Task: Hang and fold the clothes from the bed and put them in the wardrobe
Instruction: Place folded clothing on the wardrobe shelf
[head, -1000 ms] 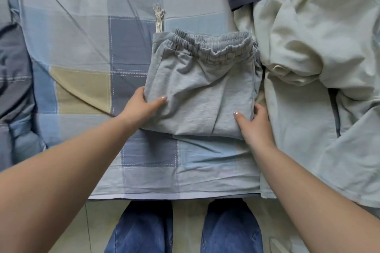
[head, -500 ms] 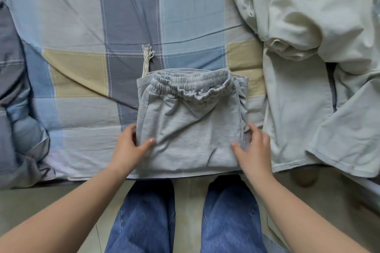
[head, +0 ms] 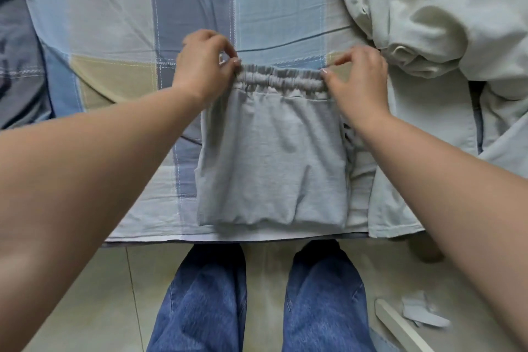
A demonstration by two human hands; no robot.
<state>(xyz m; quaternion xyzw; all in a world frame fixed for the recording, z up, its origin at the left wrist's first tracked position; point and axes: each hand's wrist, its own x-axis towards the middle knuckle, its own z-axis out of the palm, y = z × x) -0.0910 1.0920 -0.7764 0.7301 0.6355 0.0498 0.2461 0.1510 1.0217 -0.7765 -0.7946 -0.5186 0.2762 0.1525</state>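
Folded grey sweatpants lie on the checked bed sheet near the bed's front edge, elastic waistband at the far side. My left hand pinches the waistband's left end. At the right end my right hand pinches the same waistband. The drawstring is hidden under my left hand.
A crumpled pale green garment fills the bed's right side, partly hanging over the edge. A dark blue cloth lies at the far left. Below the bed are the tiled floor, my jeans-clad legs and scraps of paper.
Both hands left the near corners of the folded sweatpants and moved up to the waistband, which they now pinch at its two ends. The bundle looks flatter and longer.
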